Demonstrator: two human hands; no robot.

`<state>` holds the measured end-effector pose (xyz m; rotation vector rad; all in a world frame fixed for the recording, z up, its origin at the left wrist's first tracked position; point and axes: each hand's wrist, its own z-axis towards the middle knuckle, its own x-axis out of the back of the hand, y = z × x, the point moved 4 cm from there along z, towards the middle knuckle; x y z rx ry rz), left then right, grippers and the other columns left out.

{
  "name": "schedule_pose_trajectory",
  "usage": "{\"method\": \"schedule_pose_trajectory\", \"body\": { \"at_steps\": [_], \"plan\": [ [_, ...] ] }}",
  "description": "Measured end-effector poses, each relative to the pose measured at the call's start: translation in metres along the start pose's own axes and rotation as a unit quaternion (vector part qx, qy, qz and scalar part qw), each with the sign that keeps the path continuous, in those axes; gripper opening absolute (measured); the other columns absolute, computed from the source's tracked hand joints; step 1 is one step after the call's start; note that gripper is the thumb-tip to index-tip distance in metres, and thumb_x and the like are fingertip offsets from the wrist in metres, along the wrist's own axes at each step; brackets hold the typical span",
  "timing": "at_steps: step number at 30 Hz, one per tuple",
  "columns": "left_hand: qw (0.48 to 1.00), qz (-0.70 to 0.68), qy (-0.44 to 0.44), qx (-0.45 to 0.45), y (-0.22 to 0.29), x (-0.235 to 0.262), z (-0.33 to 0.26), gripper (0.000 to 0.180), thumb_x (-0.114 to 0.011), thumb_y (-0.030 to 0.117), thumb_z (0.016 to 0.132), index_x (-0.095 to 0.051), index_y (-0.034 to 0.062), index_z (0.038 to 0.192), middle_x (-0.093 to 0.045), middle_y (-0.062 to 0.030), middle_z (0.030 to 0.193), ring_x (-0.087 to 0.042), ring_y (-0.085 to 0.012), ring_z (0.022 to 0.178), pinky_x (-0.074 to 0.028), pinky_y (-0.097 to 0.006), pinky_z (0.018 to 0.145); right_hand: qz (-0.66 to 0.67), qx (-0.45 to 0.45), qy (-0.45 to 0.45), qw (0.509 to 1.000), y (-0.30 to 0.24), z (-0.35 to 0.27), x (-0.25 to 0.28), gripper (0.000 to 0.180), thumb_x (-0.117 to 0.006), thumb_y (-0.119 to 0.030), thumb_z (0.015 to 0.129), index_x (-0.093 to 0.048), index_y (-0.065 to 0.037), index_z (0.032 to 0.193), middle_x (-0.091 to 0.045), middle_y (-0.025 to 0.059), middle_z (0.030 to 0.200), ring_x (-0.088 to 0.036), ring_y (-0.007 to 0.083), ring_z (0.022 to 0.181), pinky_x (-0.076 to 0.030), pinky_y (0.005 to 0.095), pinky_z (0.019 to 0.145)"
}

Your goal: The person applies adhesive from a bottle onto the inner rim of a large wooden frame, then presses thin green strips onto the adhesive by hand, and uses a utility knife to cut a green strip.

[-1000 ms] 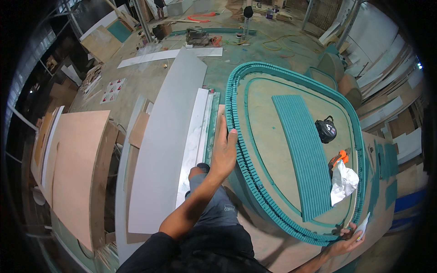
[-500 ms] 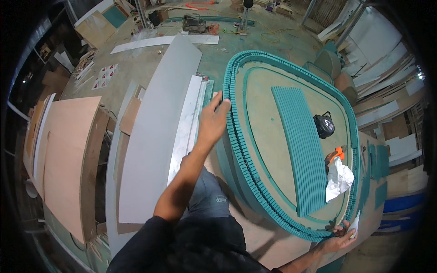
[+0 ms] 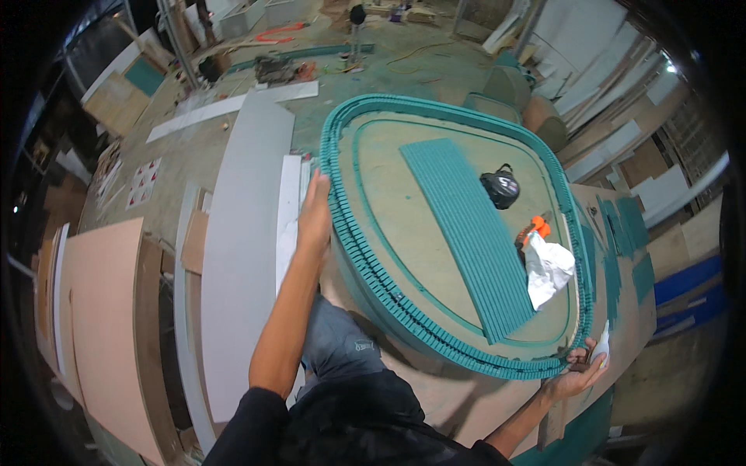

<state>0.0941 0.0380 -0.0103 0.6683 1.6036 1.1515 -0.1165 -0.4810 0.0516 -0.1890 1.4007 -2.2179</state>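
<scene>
Left hand (image 3: 315,213) lies flat, fingers released, on the teal slatted rim (image 3: 365,256); right hand (image 3: 575,373) clenches a white bottle (image 3: 601,351).

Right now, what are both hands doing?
Left hand: open, flat against the teal slotted band.
Right hand: closed on a small white object at the band's edge.

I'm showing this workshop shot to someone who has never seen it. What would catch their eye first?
First, the big rounded form in the middle, ringed by a teal slotted band. The left hand presses on the band's left side; the right hand holds its lower right edge. On top lie a teal ribbed strip, a black object and a white bag.
</scene>
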Motion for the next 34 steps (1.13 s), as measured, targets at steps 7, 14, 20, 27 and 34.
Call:
{"method": "schedule_pose_trajectory", "body": {
  "at_steps": [7, 14, 20, 27, 34],
  "plan": [
    [0.974, 0.202, 0.026, -0.103, -0.024, -0.057, -0.154, 0.091, -0.062, 0.038, 0.105, -0.008, -0.0023, 0.167, -0.016, -0.0244, 0.172, -0.016, -0.0360, 0.159, -0.012, -0.041, 0.129, 0.196, -0.113, -0.028, 0.974, 0.004, 0.028, 0.030, 0.045, -0.058, -0.026, 0.109, -0.052, -0.001, 0.146, -0.067, 0.0071, 0.125, -0.056, 0.0098, 0.080, -0.046, 0.0238, 0.066],
    [0.953, 0.257, 0.060, -0.148, -0.025, -0.058, -0.157, 0.095, -0.060, 0.045, 0.105, -0.007, -0.0063, 0.165, -0.014, -0.0273, 0.172, -0.012, -0.0369, 0.161, -0.010, -0.041, 0.129, 0.284, -0.164, -0.011, 0.945, 0.050, 0.043, 0.078, 0.033, -0.065, -0.027, 0.104, -0.063, -0.006, 0.129, -0.067, 0.0018, 0.111, -0.055, 0.0081, 0.081, -0.043, 0.0266, 0.067],
    [0.977, 0.057, -0.030, -0.204, -0.064, -0.005, -0.059, 0.080, -0.027, 0.052, 0.114, -0.010, -0.0063, 0.165, -0.009, -0.0211, 0.175, -0.007, -0.0335, 0.162, -0.007, -0.040, 0.131, -0.011, -0.206, 0.016, 0.978, 0.170, 0.000, 0.191, 0.026, -0.062, -0.031, 0.105, -0.066, -0.007, 0.115, -0.057, -0.0018, 0.083, -0.052, 0.0081, 0.068, -0.039, 0.0260, 0.052],
    [0.988, 0.090, 0.081, -0.093, -0.147, -0.012, -0.114, 0.075, -0.027, 0.046, 0.115, -0.013, -0.0101, 0.163, -0.010, -0.0263, 0.173, -0.009, -0.0369, 0.162, -0.008, -0.040, 0.132, -0.089, -0.338, 0.011, 0.937, 0.341, -0.086, 0.315, 0.029, -0.057, -0.021, 0.104, -0.063, 0.001, 0.122, -0.072, 0.0173, 0.116, -0.071, 0.0289, 0.094, -0.062, 0.0370, 0.070],
    [0.967, 0.248, 0.012, -0.058, -0.177, -0.046, -0.247, 0.090, -0.044, 0.045, 0.110, 0.004, -0.0104, 0.163, 0.005, -0.0292, 0.173, 0.002, -0.0489, 0.160, -0.001, -0.057, 0.129, -0.172, -0.219, 0.051, 0.959, 0.389, -0.164, 0.309, 0.038, -0.079, -0.014, 0.088, -0.060, -0.001, 0.119, -0.067, 0.0159, 0.088, -0.064, 0.0233, 0.064, -0.064, 0.0360, 0.060]
  ]
}}
